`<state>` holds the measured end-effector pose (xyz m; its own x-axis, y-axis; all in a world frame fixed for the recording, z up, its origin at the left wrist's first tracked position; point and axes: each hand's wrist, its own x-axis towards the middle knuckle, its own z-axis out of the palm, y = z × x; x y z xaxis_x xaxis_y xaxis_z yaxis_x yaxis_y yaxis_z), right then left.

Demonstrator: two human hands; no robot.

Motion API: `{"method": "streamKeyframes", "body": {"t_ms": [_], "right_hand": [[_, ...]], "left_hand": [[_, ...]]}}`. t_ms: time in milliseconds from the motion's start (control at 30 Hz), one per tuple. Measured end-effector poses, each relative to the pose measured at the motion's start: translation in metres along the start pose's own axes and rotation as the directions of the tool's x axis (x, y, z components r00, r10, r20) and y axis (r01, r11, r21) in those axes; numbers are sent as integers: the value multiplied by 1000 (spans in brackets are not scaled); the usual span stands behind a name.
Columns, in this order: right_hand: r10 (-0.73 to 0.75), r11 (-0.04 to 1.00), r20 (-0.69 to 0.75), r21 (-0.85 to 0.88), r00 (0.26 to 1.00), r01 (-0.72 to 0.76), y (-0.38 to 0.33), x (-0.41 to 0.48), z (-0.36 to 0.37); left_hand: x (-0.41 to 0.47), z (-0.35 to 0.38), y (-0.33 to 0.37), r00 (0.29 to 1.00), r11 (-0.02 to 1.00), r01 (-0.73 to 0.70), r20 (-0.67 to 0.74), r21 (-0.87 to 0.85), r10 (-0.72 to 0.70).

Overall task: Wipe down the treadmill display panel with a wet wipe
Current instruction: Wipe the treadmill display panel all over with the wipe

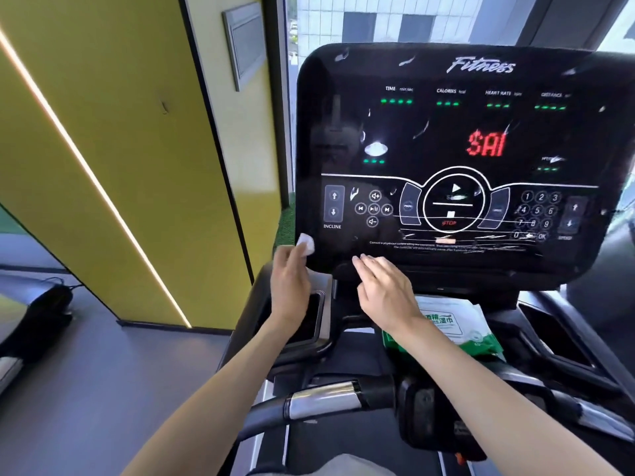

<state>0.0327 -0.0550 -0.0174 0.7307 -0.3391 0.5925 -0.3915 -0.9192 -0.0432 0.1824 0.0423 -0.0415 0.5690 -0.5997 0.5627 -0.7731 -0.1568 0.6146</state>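
Below the display panel [429, 149], both arms show bare. The left forearm [223, 389] and the right forearm [498, 389] are uncovered along all their visible length, down to the wrists. The left grip [292, 280] and the right grip [385, 293] are bare too, with slim fingers. Farthest below the panel, between the forearms, lies a strip of pale grey fabric [343, 467], possibly the person's clothing; it is cropped and blurred.
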Motion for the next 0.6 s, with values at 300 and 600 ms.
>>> {"method": "streamKeyframes", "body": {"t_ms": [300,600], "right_hand": [[-3,999,-11,45,1000,4,2,9,-5],[-86,995,3,42,996,86,10,10,-10]], "left_hand": [[31,-8,7,995,997,-43,-89,67,49],[21,2,10,989,990,-122,-79,71,128]]}}
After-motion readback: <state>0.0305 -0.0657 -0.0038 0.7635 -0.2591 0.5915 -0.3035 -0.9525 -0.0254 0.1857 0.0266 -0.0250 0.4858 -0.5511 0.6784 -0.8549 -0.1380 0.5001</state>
